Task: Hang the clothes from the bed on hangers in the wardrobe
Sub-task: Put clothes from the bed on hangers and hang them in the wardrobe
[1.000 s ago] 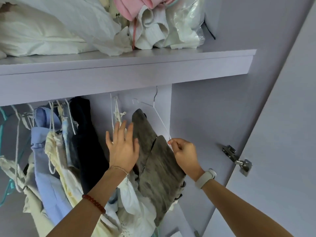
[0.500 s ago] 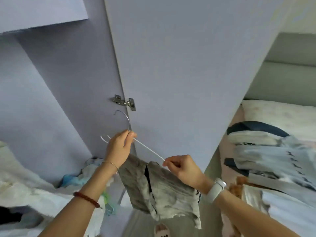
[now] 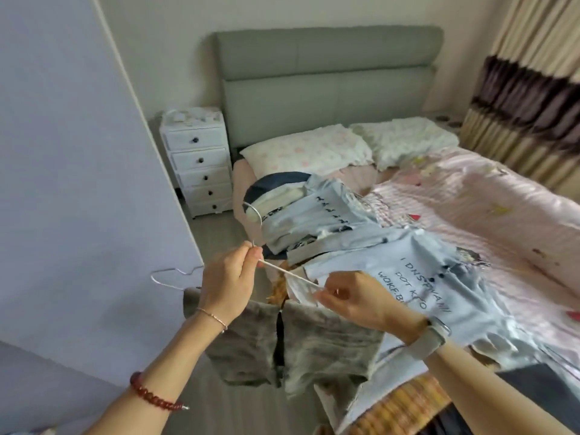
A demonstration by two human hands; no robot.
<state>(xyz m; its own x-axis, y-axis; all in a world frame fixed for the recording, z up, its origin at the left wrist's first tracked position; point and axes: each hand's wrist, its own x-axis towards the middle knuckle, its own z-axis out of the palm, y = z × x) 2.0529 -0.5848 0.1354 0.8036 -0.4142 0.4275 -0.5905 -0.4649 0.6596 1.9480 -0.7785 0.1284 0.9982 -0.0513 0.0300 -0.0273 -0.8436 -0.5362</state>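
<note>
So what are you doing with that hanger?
A person holds a white wire hanger with both hands: the left hand pinches it near the hook, the right hand pinches its far end. Grey shorts hang from it. More clothes lie on the bed.

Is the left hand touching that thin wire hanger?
Touching. In the head view the left hand pinches the wire hanger just below its hook, with no gap visible.

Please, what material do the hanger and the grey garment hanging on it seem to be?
Hanger: probably thin metal wire, pale and maybe coated; it is slender with a bent hook. Grey garment: soft woven cloth, perhaps faded cotton; it drapes limply, matte and mottled.
</note>
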